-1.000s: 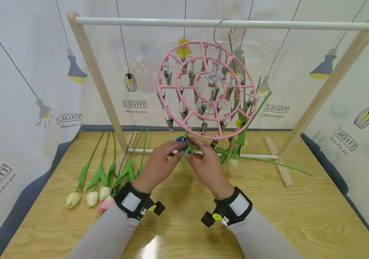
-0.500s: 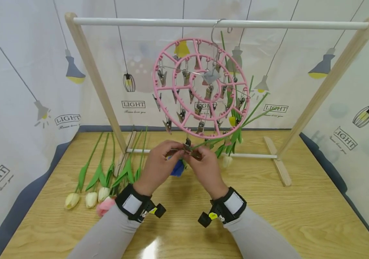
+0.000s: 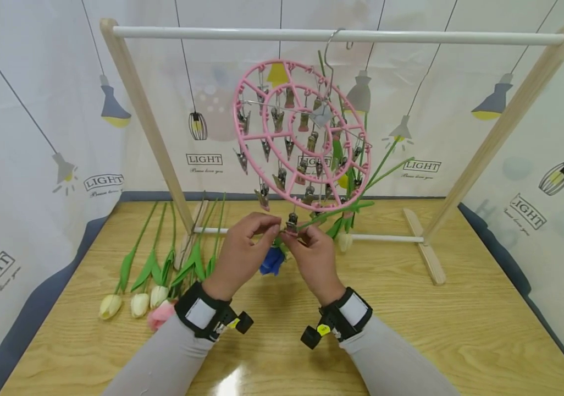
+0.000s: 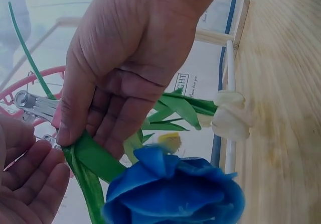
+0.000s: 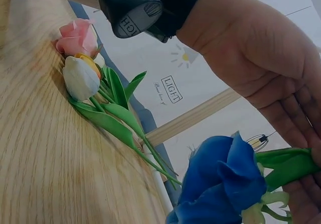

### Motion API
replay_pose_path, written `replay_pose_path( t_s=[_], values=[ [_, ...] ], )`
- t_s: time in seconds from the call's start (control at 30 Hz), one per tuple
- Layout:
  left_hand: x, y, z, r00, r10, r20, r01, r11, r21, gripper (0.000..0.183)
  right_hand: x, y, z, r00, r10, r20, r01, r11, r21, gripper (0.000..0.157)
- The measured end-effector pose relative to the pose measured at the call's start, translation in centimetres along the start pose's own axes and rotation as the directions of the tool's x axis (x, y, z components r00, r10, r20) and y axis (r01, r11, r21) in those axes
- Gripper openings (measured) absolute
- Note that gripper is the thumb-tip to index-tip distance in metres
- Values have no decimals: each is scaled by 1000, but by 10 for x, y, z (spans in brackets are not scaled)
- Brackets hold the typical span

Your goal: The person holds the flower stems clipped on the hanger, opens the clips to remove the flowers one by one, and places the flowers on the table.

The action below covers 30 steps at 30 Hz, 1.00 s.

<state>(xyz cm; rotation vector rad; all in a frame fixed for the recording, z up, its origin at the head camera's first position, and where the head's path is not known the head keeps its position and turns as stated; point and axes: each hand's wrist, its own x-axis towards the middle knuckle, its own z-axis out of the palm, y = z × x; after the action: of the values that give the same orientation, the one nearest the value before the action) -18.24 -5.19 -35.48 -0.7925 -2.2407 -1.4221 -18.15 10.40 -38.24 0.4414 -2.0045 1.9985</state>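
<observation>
A blue artificial flower (image 3: 272,260) hangs bloom-down in the head view, between and below the hands. Its green stem slants up to the right, beneath a pink round clip hanger (image 3: 262,136). My right hand (image 3: 315,258) pinches the flower's stem and leaf close under a metal clip (image 3: 292,221) on the hanger's near rim. The right thumb lies at the clip's mouth. Beside it, my left hand (image 3: 246,250) has its fingers loosely extended near the stem; whether they touch the leaf is unclear. In the left wrist view the bloom (image 4: 173,191) covers the foreground.
White tulips (image 3: 139,304) and a pink rose (image 3: 161,314) lie at the left of the wooden table (image 3: 282,352). Several flowers, including a white tulip (image 3: 344,242), hang behind the right hand. A white-barred rack (image 3: 222,34) carries the hanger.
The bloom has dropped from between my fingertips to below them, and its stem has swung upward on the right. The hanger has turned. My left fingers have drawn slightly away from the clip.
</observation>
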Motion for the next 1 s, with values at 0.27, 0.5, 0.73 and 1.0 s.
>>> replay_pose_path(
  t_s=[0.27,0.5,0.73,1.0],
  values=[
    [5,-11,9,989,-115,91,126,985,-118,44,-5,-6,-1,1000,25,6,-25,998,-54,19],
    [15,-3,4,968,-188,166,220,954,-204,37,-8,-9,-1,999,26,22,-25,998,-55,19],
    [19,-1,3,957,-219,192,265,927,-266,36,-7,-11,-2,999,8,44,-7,1000,-26,18],
    [18,-1,6,962,-226,151,263,917,-301,29,-6,-8,-3,999,16,46,-16,1000,-11,18]
  ],
)
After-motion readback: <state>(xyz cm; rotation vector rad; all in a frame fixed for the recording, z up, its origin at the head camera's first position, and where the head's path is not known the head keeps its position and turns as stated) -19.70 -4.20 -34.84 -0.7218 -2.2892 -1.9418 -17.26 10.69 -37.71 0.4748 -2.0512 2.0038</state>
